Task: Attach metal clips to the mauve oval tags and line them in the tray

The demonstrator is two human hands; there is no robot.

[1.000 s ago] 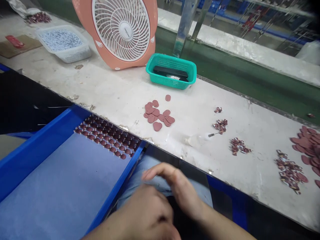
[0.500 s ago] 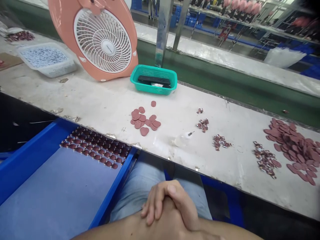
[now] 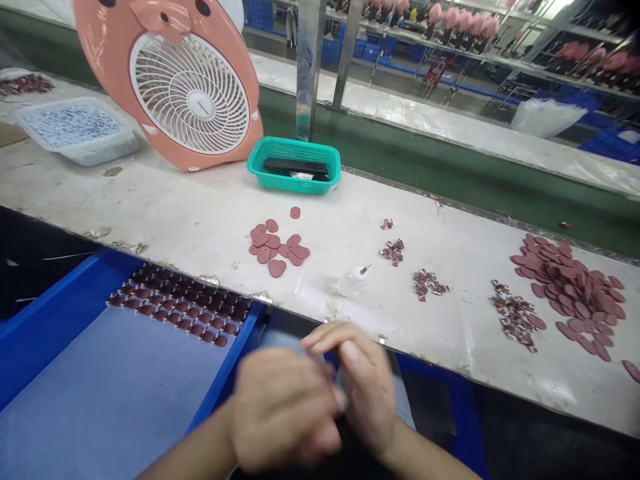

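Denim (image 3: 404, 403) shows below the edge of the white table (image 3: 210, 223), and in front of it the worker's bare hands are drawn close together. From where I stand the left hand (image 3: 285, 410) is mostly a blur, its fingers curled in; I cannot tell whether it pinches anything. The right hand (image 3: 365, 387) is bent toward it, fingers hooked over, and the space between the two is too hidden to show what either grips, or whether they touch. Beyond the right hand, near the table's edge, is a small clear bottle (image 3: 350, 283) with a dark needle-like tip pointing up to the right; I can't make out whether it stands or leans. Farther back, loose reddish-brown ovals (image 3: 273, 240) lie scattered, some overlapping. By the left forearm, a blue tray (image 3: 65, 307) holds close rows of dark brown pieces (image 3: 175, 303) along its far end. Over to the right, small clumps of brown and whitish bits (image 3: 430, 285) trail across the surface toward a big heap of ovals (image 3: 570, 280). At the back, a green basket (image 3: 280, 181) with a long black object inside sits beside an orange fan (image 3: 193, 100).
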